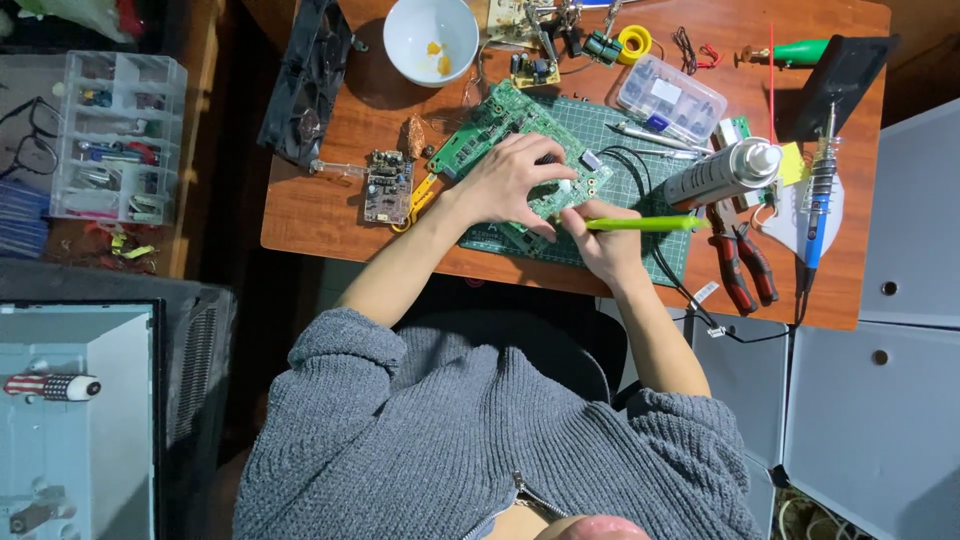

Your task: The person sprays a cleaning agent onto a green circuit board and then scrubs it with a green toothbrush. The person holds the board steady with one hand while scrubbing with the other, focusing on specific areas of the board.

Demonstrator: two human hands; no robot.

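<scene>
The left hand (505, 185) lies spread on the green board (515, 135), fingers open and pressing it flat on the cutting mat (625, 135) at the middle of the tabletop (320, 210). The right hand (610, 240) has its fingers closed around a green tool (645, 224), whose tip meets the board's near edge. A spray can (722, 172) and red pliers (742, 262) lie just to the right.
</scene>
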